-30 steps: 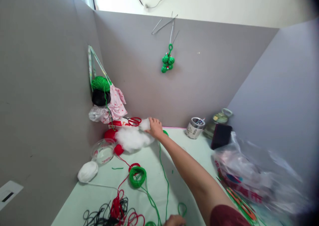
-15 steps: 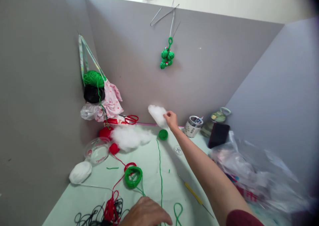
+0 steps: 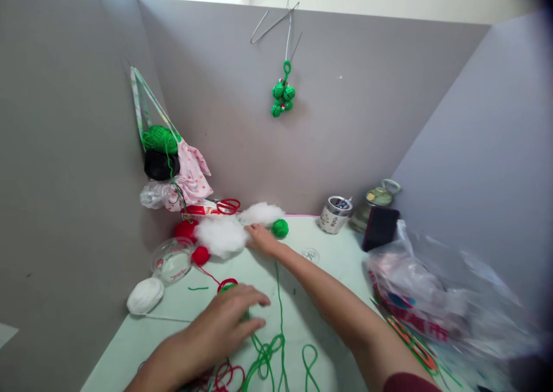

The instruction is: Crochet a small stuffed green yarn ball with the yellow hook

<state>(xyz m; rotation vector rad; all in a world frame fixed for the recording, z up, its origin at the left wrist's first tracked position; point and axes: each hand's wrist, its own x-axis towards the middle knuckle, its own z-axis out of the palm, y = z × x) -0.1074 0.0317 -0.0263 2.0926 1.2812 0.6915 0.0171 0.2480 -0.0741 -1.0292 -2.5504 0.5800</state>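
My right hand (image 3: 261, 239) reaches to the back of the table, its fingers closed at the right edge of a fluffy white stuffing pile (image 3: 222, 236). Behind that hand lies a separate white stuffing tuft (image 3: 262, 213). Just right of the fingers sits a small round green crocheted piece (image 3: 280, 229), with a green strand running toward me. My left hand (image 3: 231, 317) hovers over the nearer yarn, thumb and fingers apart and holding nothing. It mostly covers a coil of green yarn (image 3: 227, 287). Loops of loose green yarn (image 3: 265, 354) lie below its fingertips.
At left stand a clear plastic bowl (image 3: 173, 262), a white yarn ball (image 3: 146, 295) and a small red ball (image 3: 200, 255). Red-handled scissors (image 3: 228, 206) lie at the back. A tin can (image 3: 334, 214), phone (image 3: 380, 229) and plastic bag (image 3: 432, 294) line the right.
My right hand has moved left and down from the wall to the stuffing pile. The tuft it held now lies on the table. My left hand has moved forward over the green coil.
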